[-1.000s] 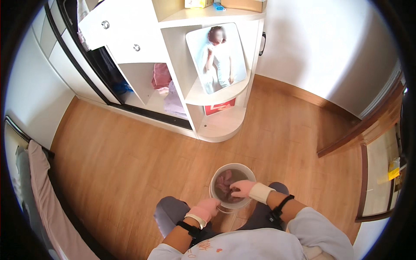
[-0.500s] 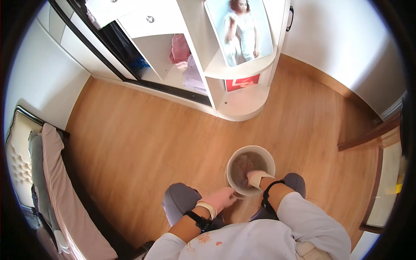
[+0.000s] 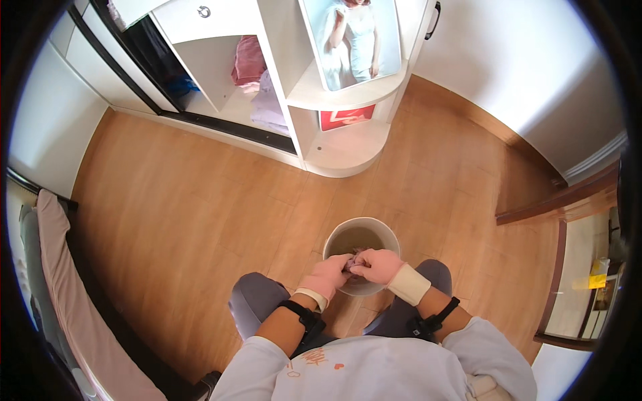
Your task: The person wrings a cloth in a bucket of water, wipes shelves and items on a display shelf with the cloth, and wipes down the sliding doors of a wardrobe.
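A round white bucket (image 3: pixel 362 223) with murky water (image 3: pixel 358 239) in it stands on the floor between my knees. Over its near half, a wet, crumpled purplish-brown cloth (image 3: pixel 351 264) is bunched between my two hands. My left hand (image 3: pixel 329 273), in a pink glove, grips the cloth from the left side. From the right, my right hand (image 3: pixel 380 265), gloved in pink with a cream cuff, pinches the same cloth. Much of the cloth is covered by the fingers.
A white wardrobe (image 3: pixel 279 150) with folded clothes and rounded corner shelves (image 3: pixel 344 157) stands ahead. Along the left is a bed with a pink cover (image 3: pixel 93 307). A wooden door edge (image 3: pixel 558 200) juts in at the right. Wood floor (image 3: pixel 180 200) lies between.
My right hand has come up out of the water, bringing the cloth. My left hand has moved from the bucket's near side onto the cloth. The view has shifted slightly right.
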